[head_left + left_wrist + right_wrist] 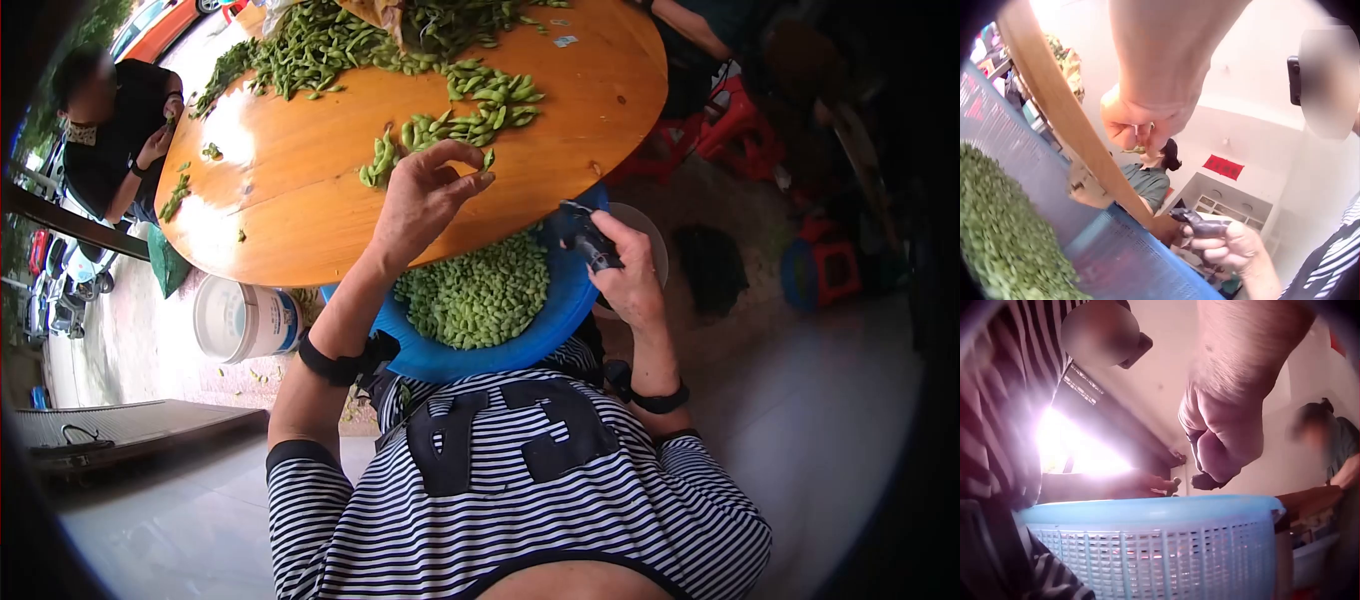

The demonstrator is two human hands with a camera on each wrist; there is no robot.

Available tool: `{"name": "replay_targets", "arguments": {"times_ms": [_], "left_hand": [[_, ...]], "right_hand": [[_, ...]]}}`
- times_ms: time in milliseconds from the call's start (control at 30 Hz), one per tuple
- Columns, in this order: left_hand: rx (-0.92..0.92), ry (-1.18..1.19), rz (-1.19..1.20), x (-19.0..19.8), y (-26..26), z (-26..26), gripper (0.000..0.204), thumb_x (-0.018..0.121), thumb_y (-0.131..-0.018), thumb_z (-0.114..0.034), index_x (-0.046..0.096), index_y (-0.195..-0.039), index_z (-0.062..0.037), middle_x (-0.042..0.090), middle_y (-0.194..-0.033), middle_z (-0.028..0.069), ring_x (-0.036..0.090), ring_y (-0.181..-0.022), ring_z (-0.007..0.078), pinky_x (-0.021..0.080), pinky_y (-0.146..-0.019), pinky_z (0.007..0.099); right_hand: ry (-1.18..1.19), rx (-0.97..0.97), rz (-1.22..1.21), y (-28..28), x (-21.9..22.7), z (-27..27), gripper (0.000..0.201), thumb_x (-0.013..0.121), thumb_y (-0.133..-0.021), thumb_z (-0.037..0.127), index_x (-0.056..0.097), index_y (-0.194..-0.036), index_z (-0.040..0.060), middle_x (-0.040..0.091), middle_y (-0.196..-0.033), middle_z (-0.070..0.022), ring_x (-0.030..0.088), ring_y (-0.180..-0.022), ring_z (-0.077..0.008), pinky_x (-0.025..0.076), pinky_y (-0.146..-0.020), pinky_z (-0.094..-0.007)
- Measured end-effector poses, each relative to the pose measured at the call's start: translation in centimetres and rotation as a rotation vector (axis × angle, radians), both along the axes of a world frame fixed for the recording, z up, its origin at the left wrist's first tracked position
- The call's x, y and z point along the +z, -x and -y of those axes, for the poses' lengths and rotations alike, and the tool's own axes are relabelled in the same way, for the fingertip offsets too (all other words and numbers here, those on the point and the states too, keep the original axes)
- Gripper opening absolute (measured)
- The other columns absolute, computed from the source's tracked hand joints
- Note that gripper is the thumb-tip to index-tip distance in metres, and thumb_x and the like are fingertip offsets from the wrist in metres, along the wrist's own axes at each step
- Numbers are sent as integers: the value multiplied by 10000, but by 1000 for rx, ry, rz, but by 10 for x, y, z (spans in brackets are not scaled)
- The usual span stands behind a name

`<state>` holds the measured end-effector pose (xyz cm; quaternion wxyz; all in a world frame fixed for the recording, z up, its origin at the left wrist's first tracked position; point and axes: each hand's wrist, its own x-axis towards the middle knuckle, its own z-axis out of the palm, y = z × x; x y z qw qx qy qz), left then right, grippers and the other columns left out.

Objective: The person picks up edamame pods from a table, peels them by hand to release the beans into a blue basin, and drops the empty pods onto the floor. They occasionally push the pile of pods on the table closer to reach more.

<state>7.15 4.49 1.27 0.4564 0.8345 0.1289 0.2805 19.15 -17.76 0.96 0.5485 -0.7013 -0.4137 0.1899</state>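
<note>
My left hand (pixel 430 198) pinches a green pod (pixel 488 160) between thumb and fingertips above the wooden table's near edge. In the left wrist view the pod (pixel 1134 150) pokes out under the fingers. My right hand (pixel 630 262) grips a small black-handled tool (pixel 590 236), probably scissors or clippers, over the right rim of a blue basket (pixel 560 335). Shelled green beans (pixel 480 300) lie heaped in the basket at my lap. The right wrist view shows the right hand (pixel 1225 428) above the basket's rim (pixel 1147 509), its tool mostly hidden by the fingers.
Pods (pixel 470 125) lie in a small pile just beyond my left hand, with a larger heap (pixel 320 45) farther back on the table (pixel 300 170). A white bucket (pixel 235 320) stands at left, red stools (pixel 740 130) at right. Another person (pixel 125 140) sits at the far left.
</note>
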Motion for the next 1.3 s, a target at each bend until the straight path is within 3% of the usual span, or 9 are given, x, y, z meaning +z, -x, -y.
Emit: {"name": "replay_targets", "arguments": {"times_ms": [67, 167, 433, 667, 833, 1167, 1233, 1267, 1300], "left_hand": [[-159, 905, -4, 0, 0, 2, 42, 636, -882, -59, 609, -913, -64, 655, -894, 45, 489, -520, 47, 352, -447, 198], [-170, 1128, 86, 1, -3, 10, 80, 659, -877, -75, 592, -918, -92, 658, -822, 50, 433, -460, 30, 265, -386, 178], [-208, 880, 8, 0, 9, 46, 145, 720, -821, -48, 582, -864, -56, 615, -735, 5, 440, -458, 28, 294, -384, 194], [-118, 627, -113, -3, 17, 49, 132, 711, -810, -1, 581, -802, -19, 591, -693, -3, 477, -482, 31, 340, -403, 201], [-87, 451, -158, -8, 20, 50, 121, 708, -793, 11, 590, -792, -18, 596, -674, 2, 478, -481, 29, 352, -411, 203], [-37, 408, -227, -6, 21, 55, 133, 724, -767, 7, 595, -779, -21, 596, -650, -4, 476, -486, 26, 353, -418, 199], [-53, 463, -233, -4, 23, 57, 158, 766, -722, -25, 611, -741, -1, 615, -642, 33, 545, -587, 92, 443, -543, 255], [-53, 463, -234, -5, 24, 57, 158, 766, -722, -25, 611, -741, -1, 615, -642, 33, 545, -587, 92, 443, -543, 255], [-162, 712, -165, -6, 25, 56, 161, 758, -742, -16, 598, -758, -17, 596, -638, 22, 512, -530, 74, 393, -480, 229]], "right_hand": [[75, 64, -145, 0, -7, -9, 414, 469, -741, -62, 619, -1124, -20, 540, -715, 22, 453, -635, -35, 359, -552, -200], [-18, 86, -307, 9, -5, -20, 443, 467, -712, -52, 626, -1123, -7, 484, -681, 33, 400, -577, -25, 318, -509, -194], [-200, 229, -733, 15, 5, -18, 376, 444, -730, -23, 609, -1065, -69, 466, -661, 32, 414, -553, -19, 345, -478, -178], [-84, 271, -599, 12, -7, -9, 415, 451, -714, -37, 596, -1101, -74, 498, -698, 25, 436, -581, -19, 385, -510, -180], [-94, 221, -502, 15, -17, -8, 451, 512, -687, -61, 553, -1134, -107, 539, -898, 8, 481, -748, -36, 433, -661, -178], [-106, 267, -451, 15, -13, -7, 404, 520, -685, -84, 561, -1087, -102, 498, -877, 19, 460, -755, -32, 409, -667, -170], [-134, 292, -553, 11, -22, -8, 373, 531, -728, -53, 600, -1095, -58, 519, -864, 12, 430, -681, -31, 380, -574, -168], [-134, 291, -554, 6, -26, -7, 373, 531, -728, -53, 600, -1095, -58, 519, -864, 12, 430, -681, -31, 380, -574, -168], [-210, 435, -798, 0, -30, -5, 357, 541, -756, -16, 611, -1106, -33, 524, -855, 14, 404, -647, -33, 344, -530, -162]]}}
